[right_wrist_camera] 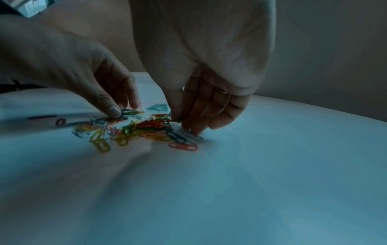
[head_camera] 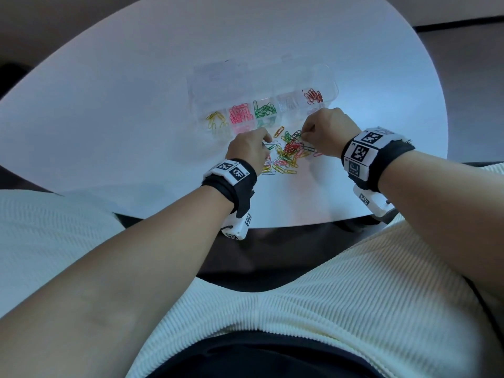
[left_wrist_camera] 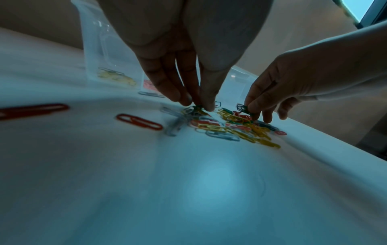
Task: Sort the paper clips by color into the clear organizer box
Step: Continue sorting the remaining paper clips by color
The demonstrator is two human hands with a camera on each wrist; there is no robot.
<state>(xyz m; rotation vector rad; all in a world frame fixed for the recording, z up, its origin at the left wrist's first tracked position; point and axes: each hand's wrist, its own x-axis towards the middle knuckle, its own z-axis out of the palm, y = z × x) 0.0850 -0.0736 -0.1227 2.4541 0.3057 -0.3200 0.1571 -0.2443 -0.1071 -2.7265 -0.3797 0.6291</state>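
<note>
- Two forearms with marker-covered wristbands (head_camera: 230, 173) are being extended from the near edge over the white table (head_camera: 109, 118).
- A loose pile of mixed clips (head_camera: 286, 152) is lying on the table between the hands, just in front of the box.
- A green clip (left_wrist_camera: 196, 107) is being pinched at the pile's left edge by the left hand (head_camera: 249, 147).
- A dark green clip (left_wrist_camera: 243, 108) is being pinched at the pile's right edge by the right hand (head_camera: 327, 129); its other fingers are being rested on the table.
- Beyond the pile, sorted yellow, pink, green, clear and red clips are being held in separate compartments of the box (head_camera: 331, 90).
</note>
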